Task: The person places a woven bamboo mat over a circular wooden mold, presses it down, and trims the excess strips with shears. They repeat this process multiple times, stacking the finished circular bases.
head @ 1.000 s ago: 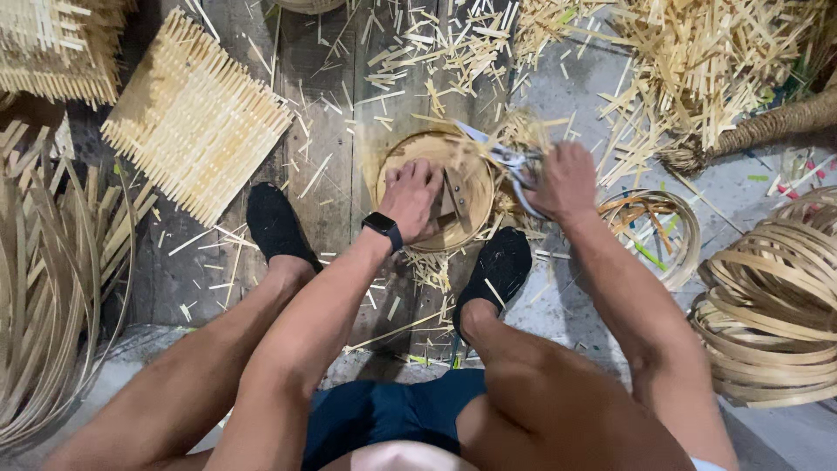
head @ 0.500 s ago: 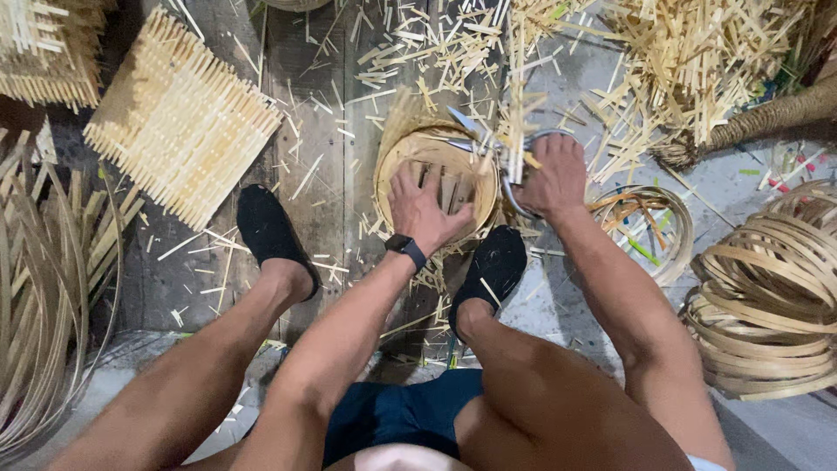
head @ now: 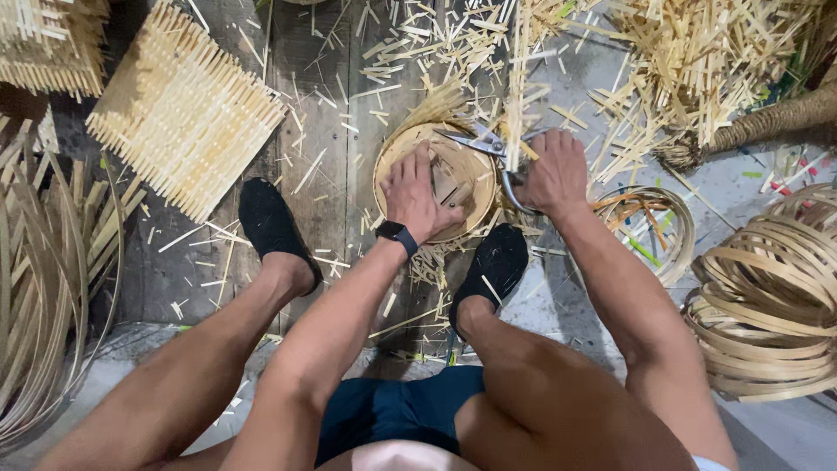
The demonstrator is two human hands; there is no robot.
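I'm seeing the view lifting a little compared with a second ago, so the basket (head: 436,181) is sitting higher in frame now, and the shears (head: 488,148) are looking swung round: a second back their blades were pointing off to the right of the rim, now they're lying across its top right edge, tips aiming left. My read is that the cutting is moving along the rim to the next stretch of sticking-out strips.

My left hand (head: 414,194) is pressing down inside the basket, fingers spread flat over the woven bottom, pinning it to the floor planks (head: 323,131) rather than closing round anything. My right hand (head: 551,172) is wrapping tight round the shear handles just off the basket's right edge, knuckles up. I can't tell how wide the blades are standing, they're too small here.

So the basket is lying directly under the left grip and just left of the right one, between my two black shoes and a bit ahead of them. A long bundle of strips (head: 519,78) is running up from the rim beside the blades. Off to the left a square woven mat (head: 183,113) is resting on the planks; coiled hoops (head: 767,296) are piling up on the right
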